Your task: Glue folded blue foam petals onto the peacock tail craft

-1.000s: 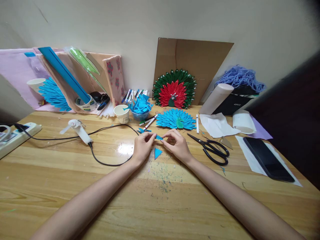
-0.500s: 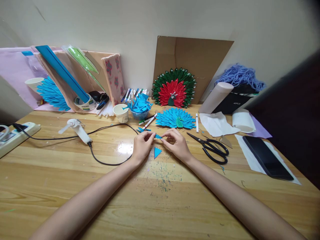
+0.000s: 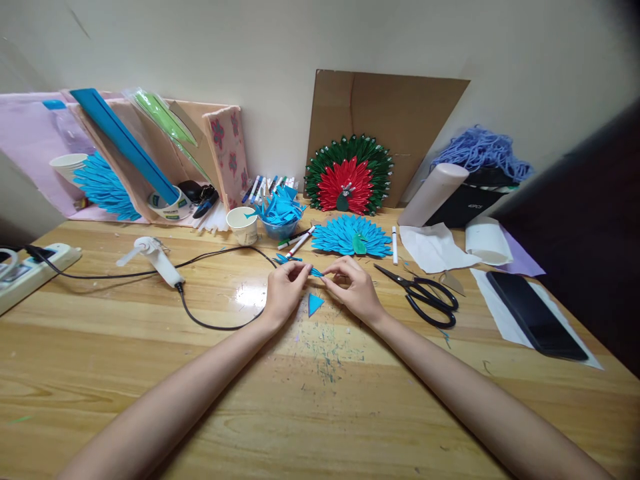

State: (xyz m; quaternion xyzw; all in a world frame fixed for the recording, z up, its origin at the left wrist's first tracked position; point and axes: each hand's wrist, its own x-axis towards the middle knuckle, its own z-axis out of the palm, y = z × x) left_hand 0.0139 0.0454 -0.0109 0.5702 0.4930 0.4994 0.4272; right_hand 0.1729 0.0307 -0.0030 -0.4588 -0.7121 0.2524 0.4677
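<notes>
Blue folded piece (image 3: 316,273) between both hands, left grip (image 3: 308,269) clamped on its left part, right grip (image 3: 325,276) pinched at its tip.

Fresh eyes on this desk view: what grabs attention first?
Probably the red and green fan-shaped peacock, upright against a brown cardboard sheet at the back. Just in front of it lies a bright blue fan-shaped peacock with a green body. Next, the two bare hands at center, pinching a small blue folded piece, with large black-handled scissors to their right.
</notes>
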